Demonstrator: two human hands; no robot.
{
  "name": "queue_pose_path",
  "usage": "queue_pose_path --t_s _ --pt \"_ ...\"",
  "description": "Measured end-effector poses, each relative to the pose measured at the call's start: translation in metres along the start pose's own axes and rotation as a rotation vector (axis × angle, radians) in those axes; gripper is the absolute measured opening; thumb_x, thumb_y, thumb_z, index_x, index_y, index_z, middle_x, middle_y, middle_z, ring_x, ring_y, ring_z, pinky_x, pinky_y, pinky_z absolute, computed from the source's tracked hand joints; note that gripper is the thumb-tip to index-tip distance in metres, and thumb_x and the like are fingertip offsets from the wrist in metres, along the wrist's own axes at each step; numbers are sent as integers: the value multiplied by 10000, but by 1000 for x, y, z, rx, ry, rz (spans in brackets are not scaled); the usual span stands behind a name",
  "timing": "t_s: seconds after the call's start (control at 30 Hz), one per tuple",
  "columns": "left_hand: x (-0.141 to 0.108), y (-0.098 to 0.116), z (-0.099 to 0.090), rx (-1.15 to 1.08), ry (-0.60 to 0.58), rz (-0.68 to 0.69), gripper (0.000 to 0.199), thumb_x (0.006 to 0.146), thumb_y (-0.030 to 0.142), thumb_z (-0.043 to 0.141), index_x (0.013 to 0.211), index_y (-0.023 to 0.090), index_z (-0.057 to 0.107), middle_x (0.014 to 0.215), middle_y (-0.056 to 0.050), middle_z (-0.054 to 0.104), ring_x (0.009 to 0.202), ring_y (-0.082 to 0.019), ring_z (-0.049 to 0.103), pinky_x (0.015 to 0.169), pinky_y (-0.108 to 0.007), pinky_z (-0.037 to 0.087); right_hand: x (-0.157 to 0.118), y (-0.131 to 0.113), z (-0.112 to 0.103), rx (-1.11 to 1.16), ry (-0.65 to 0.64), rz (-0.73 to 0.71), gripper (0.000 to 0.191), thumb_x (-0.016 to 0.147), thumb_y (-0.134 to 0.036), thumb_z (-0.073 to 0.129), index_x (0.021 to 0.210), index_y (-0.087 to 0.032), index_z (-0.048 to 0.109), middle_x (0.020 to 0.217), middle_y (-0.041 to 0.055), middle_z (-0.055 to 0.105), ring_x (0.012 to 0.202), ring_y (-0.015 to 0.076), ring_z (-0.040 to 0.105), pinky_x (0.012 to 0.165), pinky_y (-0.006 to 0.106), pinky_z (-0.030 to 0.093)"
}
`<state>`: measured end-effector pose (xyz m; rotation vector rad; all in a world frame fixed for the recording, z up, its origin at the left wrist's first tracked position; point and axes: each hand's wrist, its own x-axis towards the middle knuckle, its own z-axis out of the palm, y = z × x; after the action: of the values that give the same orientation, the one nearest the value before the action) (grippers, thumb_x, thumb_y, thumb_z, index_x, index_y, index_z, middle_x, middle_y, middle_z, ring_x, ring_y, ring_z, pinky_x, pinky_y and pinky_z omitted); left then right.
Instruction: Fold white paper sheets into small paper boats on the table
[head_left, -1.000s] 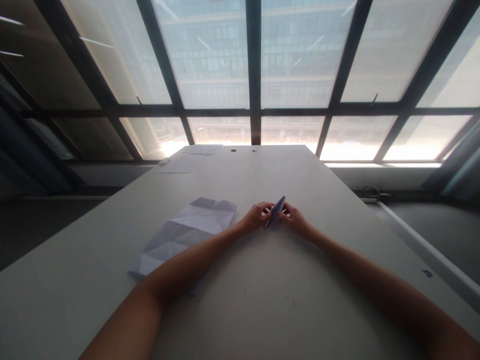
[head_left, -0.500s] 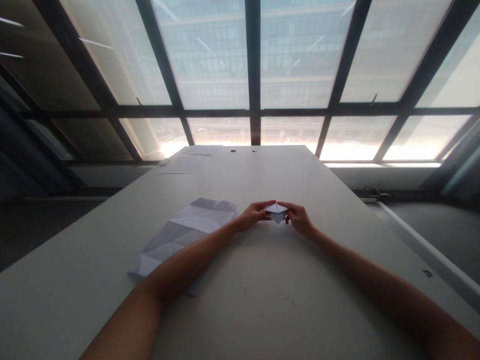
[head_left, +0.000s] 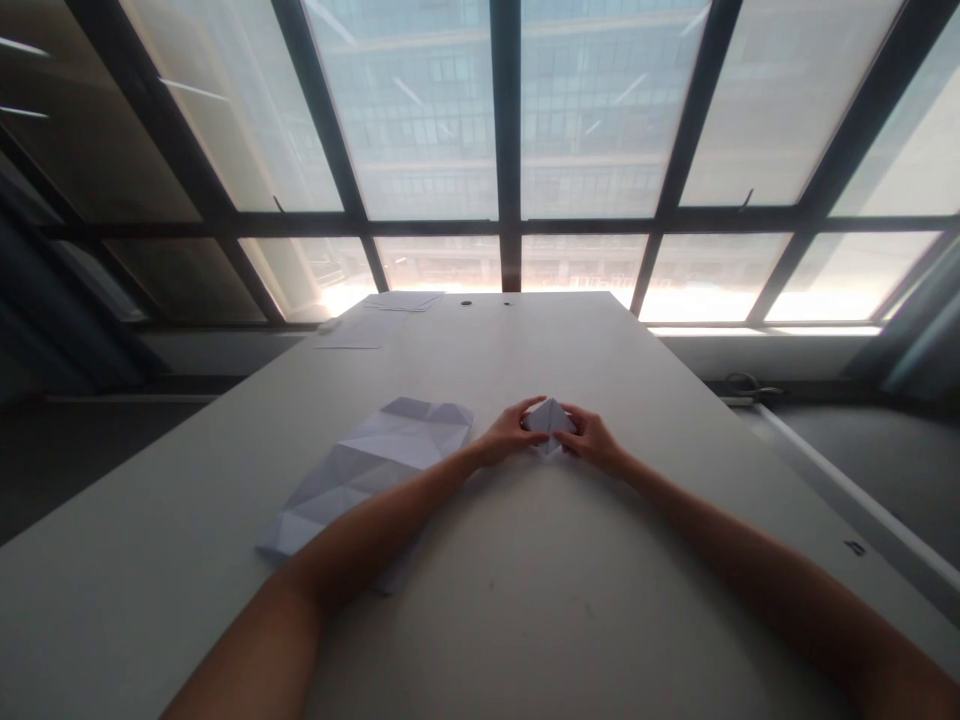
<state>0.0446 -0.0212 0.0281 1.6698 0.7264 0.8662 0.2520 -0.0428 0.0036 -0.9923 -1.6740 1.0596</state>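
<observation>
A small folded white paper piece [head_left: 551, 418], diamond-like in outline with a crease down its middle, is held between both hands over the table. My left hand [head_left: 511, 432] grips its left side, thumb across the front face. On the right side, my right hand [head_left: 590, 436] pinches it, with the thumb near the lower part. Some fingertips are hidden behind the paper. A large creased white sheet [head_left: 375, 450] lies to the left, partly covered by my left forearm.
The long white table [head_left: 517, 350] reaches toward the windows. Flat white sheets [head_left: 360, 328] lie at its far left. A small dark object [head_left: 854, 548] is near the right edge. A coiled cable [head_left: 744, 384] sits beyond that edge.
The folded paper has been turned or reshaped, so a taller face with a central crease now shows. Both thumbs have come onto its front. The large creased sheet has stayed put.
</observation>
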Motion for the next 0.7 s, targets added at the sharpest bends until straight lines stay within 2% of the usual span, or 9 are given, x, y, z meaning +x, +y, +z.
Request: queue_pose_path --t_s 0.07,0.13,0.33,0.47,0.53,0.6,0.63,0.7 --pt "-1 2 1 85 -44 0 582 693 448 826 1117 81 674 838 -53 645 707 -139 557 618 -228 426 -1 -3 0 -37 -21 33 355 784 -443 702 951 -131 680 643 3 612 512 130 555 453 225 415" --pt "-2 5 1 161 -88 -9 469 730 506 776 912 81 698 744 -25 605 652 -124 513 568 -218 372 -3 -8 -1 -73 -35 61 333 796 -480 679 779 -149 646 599 2 589 490 129 553 436 219 393" --pt "-1 3 1 228 -93 -59 575 783 663 650 752 89 678 599 13 496 557 -101 421 497 -216 284 -6 -13 4 -72 -116 94 489 821 -642 589 718 -164 615 499 -27 505 418 110 472 394 216 347" --pt "-1 0 3 138 -62 -111 659 759 731 628 747 75 690 570 9 489 527 -97 419 477 -212 295 -4 -9 6 -65 -69 97 549 845 -688 520 684 -168 594 485 -37 457 414 108 449 383 220 347" --pt "-1 0 4 76 -26 -133 672 735 741 646 775 72 698 578 4 507 525 -101 440 479 -213 323 -3 -9 6 -60 -40 76 510 825 -663 573 734 -163 609 527 -31 496 455 117 485 415 227 396" --pt "-1 -1 4 38 29 -141 671 723 737 661 797 71 700 583 5 518 521 -100 447 484 -213 336 -3 -10 6 -51 -14 44 468 752 -589 706 907 -153 638 608 -27 563 517 128 533 456 231 444" --pt "-1 -1 3 27 56 -138 667 726 732 662 801 70 699 585 6 522 519 -97 446 486 -211 335 -3 -11 7 -33 -9 29 524 709 -535 767 1041 -153 630 666 -22 598 550 134 557 477 234 467" --pt "-1 -1 2 12 81 -124 652 738 718 662 795 70 698 601 0 542 526 -96 456 496 -211 335 -5 -13 10 39 -14 22 766 658 -439 829 1307 -176 520 788 -7 644 605 145 599 518 251 518"
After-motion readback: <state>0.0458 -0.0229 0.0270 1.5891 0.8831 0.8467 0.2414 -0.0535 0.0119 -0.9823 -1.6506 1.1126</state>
